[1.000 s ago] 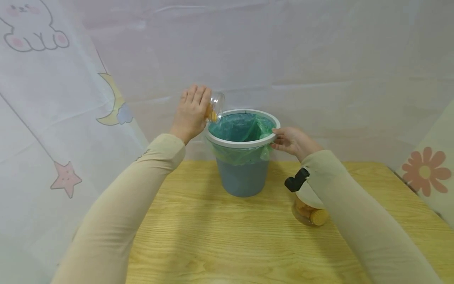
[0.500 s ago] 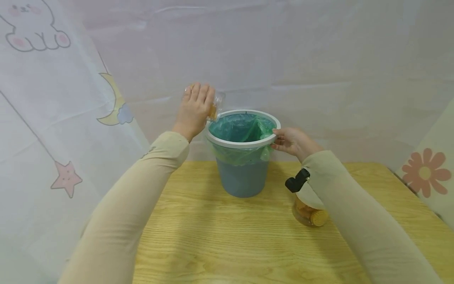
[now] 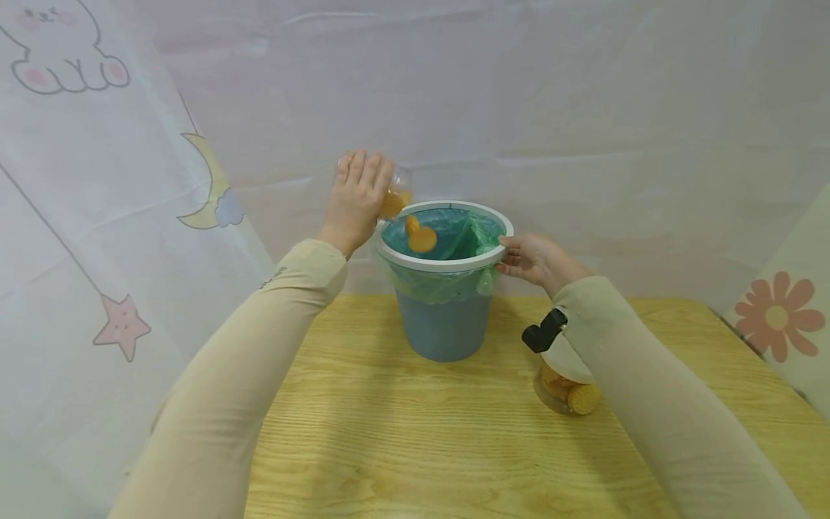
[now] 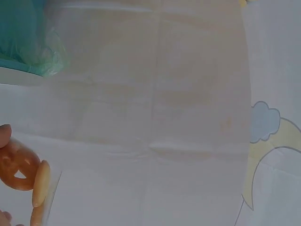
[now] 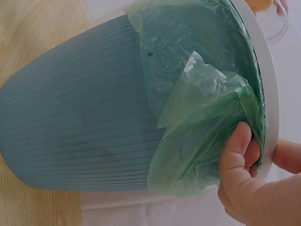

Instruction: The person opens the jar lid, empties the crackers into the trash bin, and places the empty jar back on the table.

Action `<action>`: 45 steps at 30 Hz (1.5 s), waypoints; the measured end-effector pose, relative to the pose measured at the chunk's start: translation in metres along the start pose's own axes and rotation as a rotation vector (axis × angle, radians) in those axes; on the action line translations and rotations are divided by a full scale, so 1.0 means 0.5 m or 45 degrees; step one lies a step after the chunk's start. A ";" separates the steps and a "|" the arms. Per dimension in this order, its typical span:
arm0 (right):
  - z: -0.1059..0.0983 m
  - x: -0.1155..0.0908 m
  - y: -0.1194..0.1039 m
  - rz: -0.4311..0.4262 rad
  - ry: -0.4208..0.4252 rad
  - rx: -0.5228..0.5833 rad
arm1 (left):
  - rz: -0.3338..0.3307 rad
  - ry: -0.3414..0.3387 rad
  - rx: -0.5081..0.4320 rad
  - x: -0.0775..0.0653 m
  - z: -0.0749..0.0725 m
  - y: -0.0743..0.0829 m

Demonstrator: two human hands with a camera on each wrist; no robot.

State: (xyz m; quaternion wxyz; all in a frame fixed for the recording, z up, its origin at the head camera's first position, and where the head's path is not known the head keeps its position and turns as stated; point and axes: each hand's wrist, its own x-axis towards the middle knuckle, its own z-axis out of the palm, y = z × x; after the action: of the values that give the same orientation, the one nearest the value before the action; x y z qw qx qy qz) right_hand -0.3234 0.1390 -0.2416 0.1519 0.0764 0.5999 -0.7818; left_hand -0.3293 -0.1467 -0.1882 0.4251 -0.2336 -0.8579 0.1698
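My left hand (image 3: pixel 355 198) grips a clear jar (image 3: pixel 403 180), tipped sideways above the left rim of a blue-grey trash bin (image 3: pixel 444 328). Round orange-brown biscuits (image 3: pixel 421 239) drop from its mouth into the bin's opening, and more lie inside the jar. The left wrist view catches a pretzel (image 4: pixel 19 165) and a pale oblong biscuit (image 4: pixel 41 183) within it. Green bag liner (image 5: pixel 202 136) folds out over the bin's wall, under a white rim ring (image 3: pixel 441 265). At the right side, my right hand (image 3: pixel 534 261) pinches this ring, thumb and fingers on either side.
A second clear jar (image 3: pixel 560 389) of biscuits with a white lid (image 3: pixel 565 362) stands below my right forearm, which partly covers it. Bin and jar stand on a wooden table (image 3: pixel 389 447). Behind it hangs a pale printed cloth (image 3: pixel 583 108). A black strap piece (image 3: pixel 545 330) sits on my right wrist.
Biscuits have slid to the jar's mouth and now fall into the bin. My left hand has shifted slightly right and turned the jar. The right hand stays at the rim.
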 end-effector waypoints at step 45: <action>0.002 0.001 0.002 -0.014 -0.007 -0.035 | 0.010 -0.159 -0.012 0.010 -0.015 -0.004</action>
State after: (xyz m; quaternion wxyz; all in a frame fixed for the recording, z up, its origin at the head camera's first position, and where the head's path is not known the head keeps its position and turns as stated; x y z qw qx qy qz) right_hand -0.3236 0.1378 -0.2426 0.1503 0.0688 0.6106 -0.7745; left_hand -0.3265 -0.1449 -0.1799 0.3690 -0.2280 -0.8825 0.1815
